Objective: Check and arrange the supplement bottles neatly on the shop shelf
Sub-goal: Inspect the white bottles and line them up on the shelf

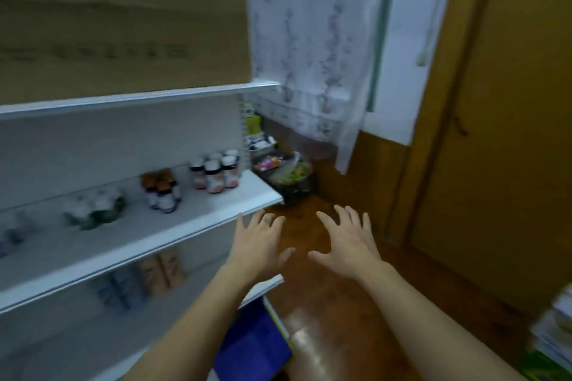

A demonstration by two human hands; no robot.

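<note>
A white shop shelf [161, 235] runs along the left. Near its right end stands a group of white-capped bottles with orange labels [216, 172]. To their left is a cluster of brown-capped bottles [162, 192], then blurred clear bottles with green labels [96, 207], and more blurred bottles [15, 232] at the far left. My left hand [258, 244] is held out, fingers spread, palm down, just off the shelf's front edge, holding nothing. Beside it, my right hand [348, 241] is spread the same way over the floor, also empty.
A large cardboard box [123, 18] sits on the top shelf. Boxed goods [161, 272] stand on the lower shelf, and a blue box [253, 340] lies below. A dark basket of items [284, 175] sits on the wooden floor by a curtain [309, 40]. A wooden door [495, 133] is at right.
</note>
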